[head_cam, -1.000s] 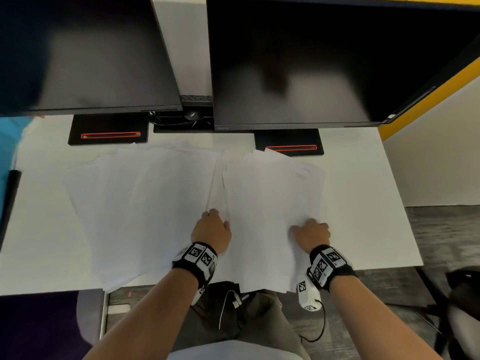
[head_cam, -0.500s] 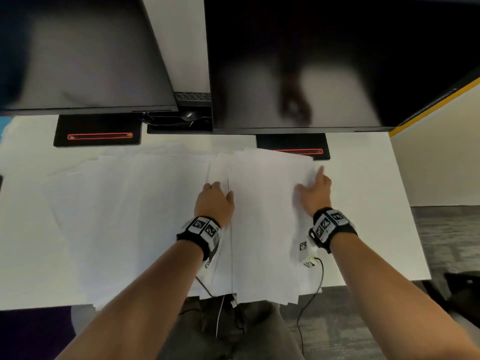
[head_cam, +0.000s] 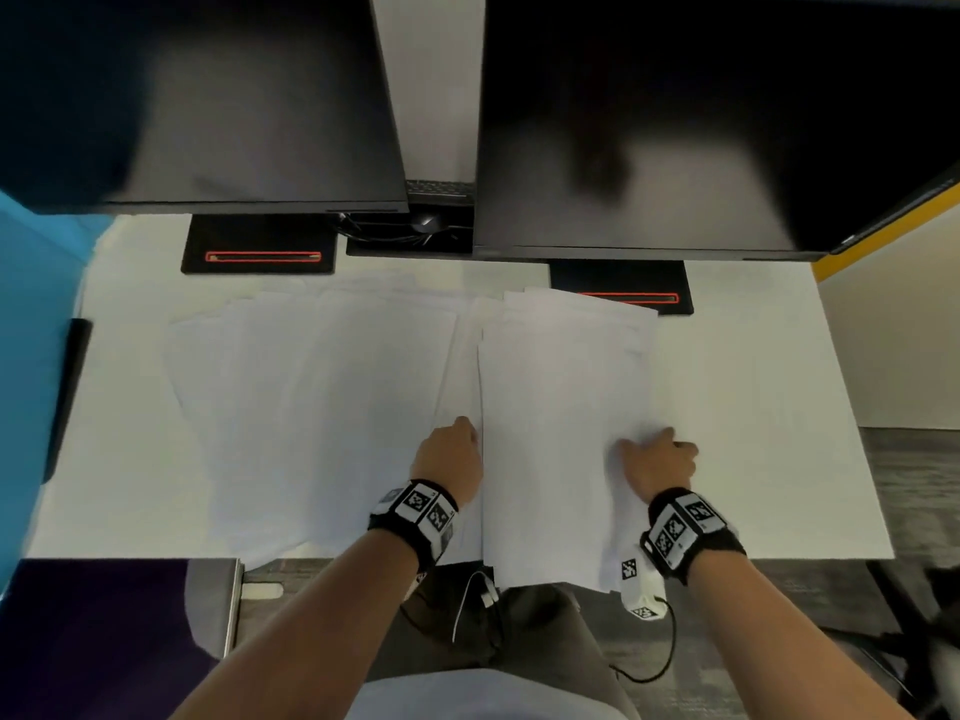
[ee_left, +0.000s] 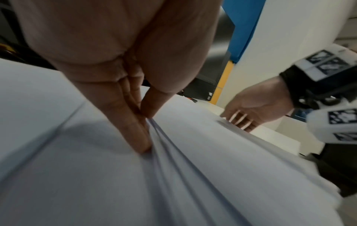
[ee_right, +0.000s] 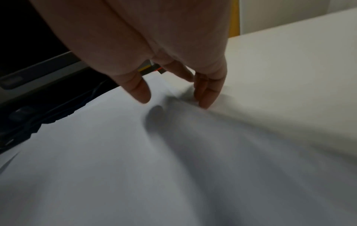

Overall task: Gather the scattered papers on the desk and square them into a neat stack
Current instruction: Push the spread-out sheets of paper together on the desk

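Note:
White papers cover the white desk [head_cam: 769, 433]. A rough pile [head_cam: 561, 433] lies in front of me, its near end hanging over the desk's front edge. Several loose overlapping sheets [head_cam: 311, 407] fan out to its left. My left hand [head_cam: 452, 459] stands at the pile's left side; in the left wrist view its straight fingers [ee_left: 135, 131] press against the layered sheet edges [ee_left: 173, 152]. My right hand [head_cam: 657, 459] is at the pile's right side. In the right wrist view its fingertips [ee_right: 206, 97] touch the paper edge and the thumb [ee_right: 139, 90] hovers over the top sheet.
Two dark monitors [head_cam: 675, 122] hang over the back of the desk, with black stand bases [head_cam: 260, 246] just behind the papers. A blue partition [head_cam: 31, 330] borders the left. Bare desk lies right of the pile. A chair [head_cam: 924, 641] is at lower right.
My right hand went out to the pile's far right corner, then drew back to its near right edge. The left hand stayed at the left edge. The pile's right side looks tighter.

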Demonstrator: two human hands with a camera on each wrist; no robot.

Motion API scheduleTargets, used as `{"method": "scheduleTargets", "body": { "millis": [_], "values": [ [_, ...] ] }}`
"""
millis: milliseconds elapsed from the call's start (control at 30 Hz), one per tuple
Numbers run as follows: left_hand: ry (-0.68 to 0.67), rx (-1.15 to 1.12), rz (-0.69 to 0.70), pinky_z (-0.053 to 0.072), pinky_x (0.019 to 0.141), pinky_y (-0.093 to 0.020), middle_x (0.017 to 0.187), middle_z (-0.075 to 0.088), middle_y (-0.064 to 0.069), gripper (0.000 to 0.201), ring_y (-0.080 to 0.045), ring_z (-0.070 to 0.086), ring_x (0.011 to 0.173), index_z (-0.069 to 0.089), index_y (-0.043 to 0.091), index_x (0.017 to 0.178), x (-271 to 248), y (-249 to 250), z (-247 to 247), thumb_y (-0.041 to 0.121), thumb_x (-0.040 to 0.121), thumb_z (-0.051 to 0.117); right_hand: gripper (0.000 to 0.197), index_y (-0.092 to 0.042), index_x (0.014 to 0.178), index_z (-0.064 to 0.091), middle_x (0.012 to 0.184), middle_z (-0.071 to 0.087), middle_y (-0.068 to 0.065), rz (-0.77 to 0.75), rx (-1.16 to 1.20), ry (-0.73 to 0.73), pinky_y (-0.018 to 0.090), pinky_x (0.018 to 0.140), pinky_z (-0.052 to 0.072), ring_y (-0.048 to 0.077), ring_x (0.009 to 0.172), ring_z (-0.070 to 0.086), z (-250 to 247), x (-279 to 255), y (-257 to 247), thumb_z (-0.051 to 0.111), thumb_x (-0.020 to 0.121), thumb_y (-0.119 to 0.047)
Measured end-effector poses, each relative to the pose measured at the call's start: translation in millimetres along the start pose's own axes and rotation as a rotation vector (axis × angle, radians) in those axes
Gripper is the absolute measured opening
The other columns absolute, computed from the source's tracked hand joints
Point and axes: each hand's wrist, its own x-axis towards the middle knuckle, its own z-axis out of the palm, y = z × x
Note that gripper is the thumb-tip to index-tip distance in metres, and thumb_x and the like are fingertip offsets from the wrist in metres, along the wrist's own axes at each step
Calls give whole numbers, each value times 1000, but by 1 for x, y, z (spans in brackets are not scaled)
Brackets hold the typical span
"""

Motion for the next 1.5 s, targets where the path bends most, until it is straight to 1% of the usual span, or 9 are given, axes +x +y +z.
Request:
{"method": "scheduleTargets", "body": {
  "millis": [133,267,333,500,600,767,1000,1233,1500],
  "values": [
    [5,-150,37,59,76,-32,91,72,1,22,-16,67,79,69,18,100,-14,-4,-3,24,95,48,84,-1,148,22,142,29,22,-63,-66,-75,49,104,40,44,130,38,17,-12,-1,64,86,-41],
    [341,-146,-118,54,87,-34,105,71,-6,26,-27,66,96,70,21,105,13,-60,-51,34,86,58,74,-3,144,31,139,31,21,-15,13,-30,50,102,41,43,128,38,14,-12,-4,64,85,-35],
    [459,-121,-303,46,100,-42,125,59,-13,52,-34,56,115,61,18,124,31,-101,-77,48,81,62,71,-4,142,35,138,32,21,-6,61,-9,50,100,42,43,126,39,12,-10,-3,63,83,-34],
    [351,-102,-630,37,104,-55,141,36,-13,113,-36,39,129,35,17,142,49,-139,-107,85,54,58,83,-6,145,34,140,32,19,-33,136,37,53,102,43,41,130,36,10,-7,-12,66,78,-44],
    [276,-283,-620,46,97,-55,139,36,-13,122,-40,49,123,29,16,143,50,-132,-110,82,48,67,87,-7,147,31,143,31,19,-60,121,27,51,103,41,40,132,34,12,-10,-25,67,80,-48],
    [160,-375,-424,44,100,-35,140,53,-10,90,-31,53,126,42,12,142,41,-99,-93,58,72,75,80,-9,139,35,138,33,19,-62,20,46,49,99,42,39,126,36,18,-14,-40,71,77,-46],
    [169,-504,-176,41,61,-16,80,61,4,26,-18,60,78,59,15,90,28,-41,-62,36,85,72,80,-9,139,34,137,32,16,-85,-4,46,48,99,41,38,125,36,19,-15,-37,70,76,-41],
    [-142,-248,-110,37,104,-28,145,49,-8,56,-27,48,132,41,9,144,24,-4,-43,30,96,59,65,-7,145,37,145,32,18,-95,102,12,49,104,38,40,133,33,10,-7,-30,57,90,-37],
    [-50,-281,-136,40,102,-31,145,31,-14,75,-30,45,129,23,11,150,30,19,-19,34,91,64,77,-8,149,33,151,25,14,-165,232,-54,51,112,32,38,139,26,14,-10,-36,58,89,-50]
  ]
}}
